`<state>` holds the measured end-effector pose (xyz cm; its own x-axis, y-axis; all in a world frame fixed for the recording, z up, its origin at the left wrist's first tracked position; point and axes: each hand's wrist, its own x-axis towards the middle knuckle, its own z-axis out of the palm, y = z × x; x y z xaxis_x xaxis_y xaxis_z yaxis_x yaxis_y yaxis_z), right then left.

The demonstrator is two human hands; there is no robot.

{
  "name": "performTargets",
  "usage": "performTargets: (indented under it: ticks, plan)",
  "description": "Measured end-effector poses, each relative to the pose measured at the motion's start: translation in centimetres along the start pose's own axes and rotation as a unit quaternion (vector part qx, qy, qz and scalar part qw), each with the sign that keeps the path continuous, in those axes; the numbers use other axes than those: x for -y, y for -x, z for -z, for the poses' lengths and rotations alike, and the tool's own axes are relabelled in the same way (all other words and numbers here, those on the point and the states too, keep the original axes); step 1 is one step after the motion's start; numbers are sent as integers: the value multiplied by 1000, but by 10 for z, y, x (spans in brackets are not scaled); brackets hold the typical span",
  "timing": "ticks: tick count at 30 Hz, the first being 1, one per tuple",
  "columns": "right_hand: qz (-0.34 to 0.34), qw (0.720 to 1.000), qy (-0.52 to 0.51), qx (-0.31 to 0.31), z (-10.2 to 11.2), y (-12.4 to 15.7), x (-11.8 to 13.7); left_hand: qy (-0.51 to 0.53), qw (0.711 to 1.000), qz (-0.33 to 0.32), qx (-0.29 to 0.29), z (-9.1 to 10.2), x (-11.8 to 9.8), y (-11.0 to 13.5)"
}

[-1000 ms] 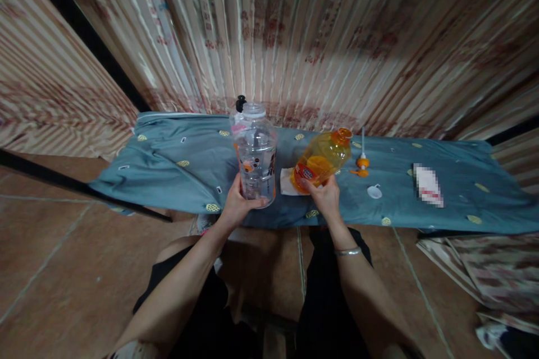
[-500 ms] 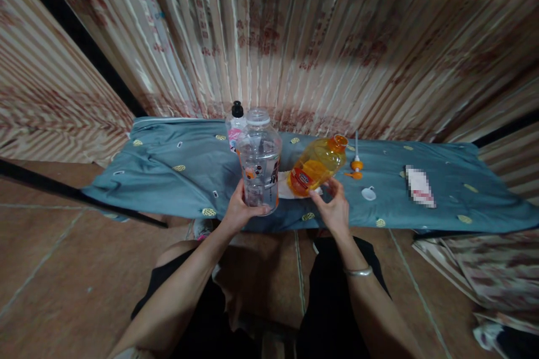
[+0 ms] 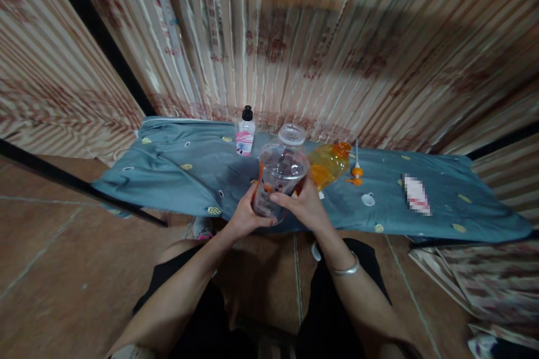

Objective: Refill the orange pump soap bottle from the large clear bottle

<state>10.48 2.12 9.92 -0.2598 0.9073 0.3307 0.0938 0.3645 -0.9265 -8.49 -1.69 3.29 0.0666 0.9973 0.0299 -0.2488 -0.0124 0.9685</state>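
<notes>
Grips 1 clear bottle [image 3: 282, 173] with left hand [image 3: 244, 214] and right hand [image 3: 309, 205], both closed around its lower body, just left of and nearer than 1 tilted-looking orange bottle [image 3: 331, 164]. Appears to have opening done: shows no cap on the clear mouth, no pump in the orange neck. Leaves 2 mouths not yet covered; cannot tell liquid levels. Counts, near to far, 2 hands, 1 clear bottle, 1 white round piece [image 3: 368, 199] and 1 blurred packet [image 3: 416, 195] right of the orange bottle, 1 pump [image 3: 356, 173] just beside its right, 1 small bottle [image 3: 246, 139] beyond its left.
</notes>
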Motion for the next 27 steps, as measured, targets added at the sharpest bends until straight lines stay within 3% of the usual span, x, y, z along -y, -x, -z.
performTargets:
  ticks: [4,8,11,14,20,23,25,27]
  plan:
    - [-33,995,-73,-52,-12,-8,14,21,1000,-16,9,0,-5,-1]
    - [-9,987,-98,-125,-14,-11,31,124,991,-21,-35,-5,-10,-3]
    - [3,981,-109,-158,-14,-19,42,283,957,56,-17,-11,-13,-1]
    - [-3,982,-116,-149,-21,-28,48,385,911,149,20,-16,-19,1]
    - [7,994,-59,-94,-35,-18,39,410,878,217,-117,-17,-36,-4]
    - [78,986,78,-127,-13,8,28,394,884,204,-148,-11,-43,-4]
    - [120,960,176,-181,16,26,15,379,893,193,-151,-5,-47,-4]
    - [122,931,252,-233,48,38,-6,364,900,184,-155,0,-50,-3]
